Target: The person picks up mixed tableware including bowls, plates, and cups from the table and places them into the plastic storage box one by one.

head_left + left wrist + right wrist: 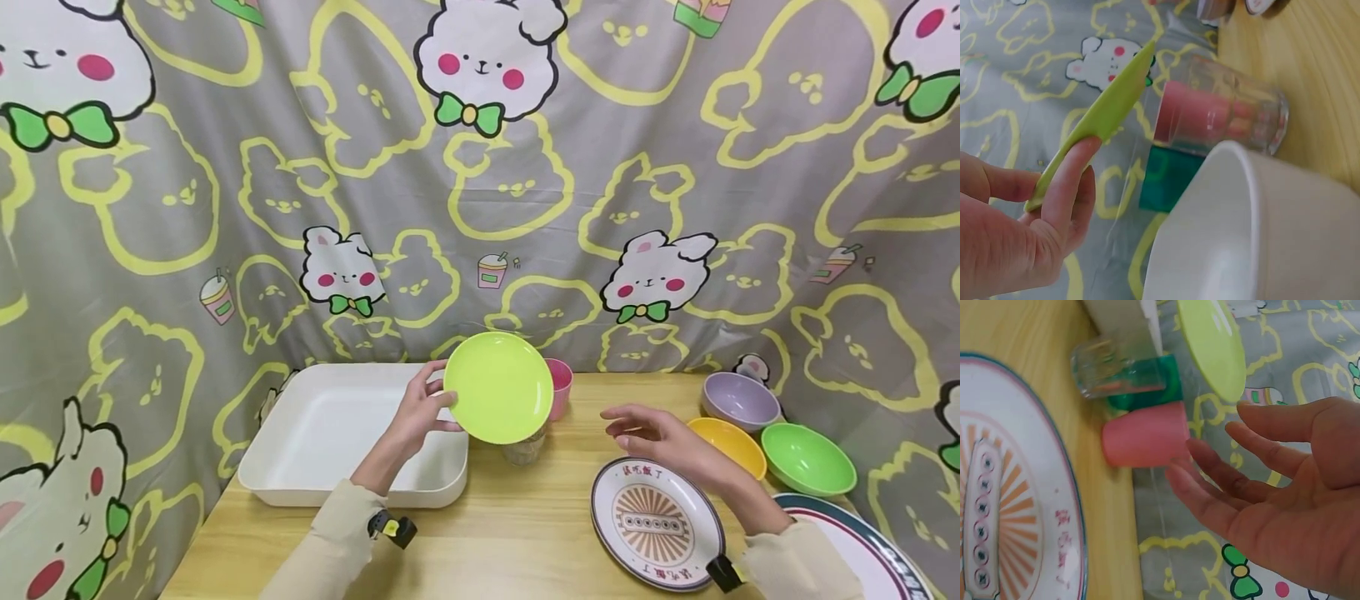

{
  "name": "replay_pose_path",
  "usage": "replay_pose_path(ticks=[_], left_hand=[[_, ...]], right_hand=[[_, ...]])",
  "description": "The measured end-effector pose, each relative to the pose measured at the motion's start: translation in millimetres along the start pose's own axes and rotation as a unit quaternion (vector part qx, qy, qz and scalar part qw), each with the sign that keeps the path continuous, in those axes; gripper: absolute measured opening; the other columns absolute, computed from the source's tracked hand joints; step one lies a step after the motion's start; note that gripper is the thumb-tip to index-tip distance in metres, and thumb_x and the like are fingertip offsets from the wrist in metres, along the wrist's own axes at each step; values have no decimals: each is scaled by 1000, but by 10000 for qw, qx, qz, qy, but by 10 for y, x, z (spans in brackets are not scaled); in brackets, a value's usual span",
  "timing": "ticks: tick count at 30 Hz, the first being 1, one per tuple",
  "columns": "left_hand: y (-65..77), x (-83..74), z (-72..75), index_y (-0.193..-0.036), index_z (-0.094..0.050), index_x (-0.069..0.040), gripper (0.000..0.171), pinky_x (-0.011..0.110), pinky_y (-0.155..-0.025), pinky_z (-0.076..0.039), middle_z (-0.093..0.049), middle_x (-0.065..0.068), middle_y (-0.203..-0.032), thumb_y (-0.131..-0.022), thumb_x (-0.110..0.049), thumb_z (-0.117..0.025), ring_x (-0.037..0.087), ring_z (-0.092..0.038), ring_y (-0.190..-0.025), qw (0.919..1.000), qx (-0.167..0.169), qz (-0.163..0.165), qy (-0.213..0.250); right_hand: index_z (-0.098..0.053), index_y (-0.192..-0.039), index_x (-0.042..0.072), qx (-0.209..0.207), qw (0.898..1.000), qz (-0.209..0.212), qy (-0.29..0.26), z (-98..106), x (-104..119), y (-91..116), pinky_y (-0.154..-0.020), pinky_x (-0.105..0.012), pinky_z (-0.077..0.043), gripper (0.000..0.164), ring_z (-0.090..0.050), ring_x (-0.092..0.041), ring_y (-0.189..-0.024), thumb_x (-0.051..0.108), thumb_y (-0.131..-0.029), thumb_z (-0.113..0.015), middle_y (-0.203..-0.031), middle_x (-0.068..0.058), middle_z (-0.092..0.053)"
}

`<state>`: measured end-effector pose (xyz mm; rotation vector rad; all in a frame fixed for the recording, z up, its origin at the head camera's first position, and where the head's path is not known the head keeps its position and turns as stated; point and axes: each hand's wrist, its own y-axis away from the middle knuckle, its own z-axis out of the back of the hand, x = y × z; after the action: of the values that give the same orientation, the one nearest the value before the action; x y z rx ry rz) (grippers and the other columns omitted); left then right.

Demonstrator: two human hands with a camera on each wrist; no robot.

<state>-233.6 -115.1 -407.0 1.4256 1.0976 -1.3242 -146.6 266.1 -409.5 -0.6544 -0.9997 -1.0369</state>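
My left hand [417,410] pinches a lime-green plate [498,387] by its left edge, thumb on one face and fingers behind. The plate is held up in the air, its face toward the head camera, beside the right end of a white basin [262,479]. Behind it the plate partly hides a pink cup [560,390] and a clear glass [525,451]. My right hand [660,437] hovers empty with loosely bent fingers, above the far edge of a patterned white plate [652,525]. A teal cup [1147,384] stands between glass and pink cup in the right wrist view.
At the right lie a purple bowl [741,400], a yellow bowl [727,447] and a green bowl [808,458]. A larger dark-rimmed plate [855,542] sits in the near right corner, partly under the right sleeve. A patterned curtain [525,200] hangs behind the wooden table [480,542].
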Motion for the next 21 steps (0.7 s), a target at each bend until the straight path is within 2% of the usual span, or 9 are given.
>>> replay_pose_path(ticks=[4,7,12,15,18,21], left_hand=[[15,-22,128,-147,-46,-7,55,43,-61,-64,-63,24,-125,-94,7,-54,23,-70,-87,9998,-148,60,-111],[23,-36,219,-147,-46,-7,55,43,-62,-65,-63,24,-126,-94,6,-55,22,-69,-89,9996,-239,106,-113],[62,-45,384,-147,-46,-6,54,43,-65,-65,-63,23,-123,-95,4,-55,21,-68,-92,9991,-373,176,-93],[103,-50,493,-148,-43,-4,54,42,-66,-65,-63,21,-122,-96,4,-54,20,-68,-92,9987,-454,219,-76],[123,-63,619,-150,-41,-3,55,40,-66,-65,-64,17,-118,-97,3,-53,19,-68,-91,9983,-542,217,-15],[123,-78,756,-152,-39,-4,56,40,-68,-65,-65,12,-113,-98,2,-53,17,-68,-91,9977,-640,217,65]], right_hand=[[-55,-140,-4,-31,9992,55,407,-5,-93,15,-91,-21,-54,42,-58,-44,-121,14,-103,-62,-132,-25,-61],[-56,-139,-3,-41,9988,30,485,-22,-157,23,-88,-22,-56,42,-57,-48,-121,14,-102,-64,-133,-26,-60],[-58,-137,-6,-69,9969,330,705,-69,-266,19,-91,-27,-57,39,-58,-49,-120,9,-101,-64,-133,-26,-61],[-59,-135,-6,-95,9949,450,901,-94,-335,15,-96,-36,-57,38,-60,-46,-119,6,-99,-65,-132,-25,-62],[-61,-133,-4,-144,9932,433,1072,-113,-394,16,-98,-51,-55,37,-60,-45,-118,4,-98,-67,-131,-26,-62],[-61,-133,-4,-201,9928,369,1124,-127,-445,24,-97,-60,-52,38,-59,-46,-118,2,-96,-67,-131,-27,-62]])
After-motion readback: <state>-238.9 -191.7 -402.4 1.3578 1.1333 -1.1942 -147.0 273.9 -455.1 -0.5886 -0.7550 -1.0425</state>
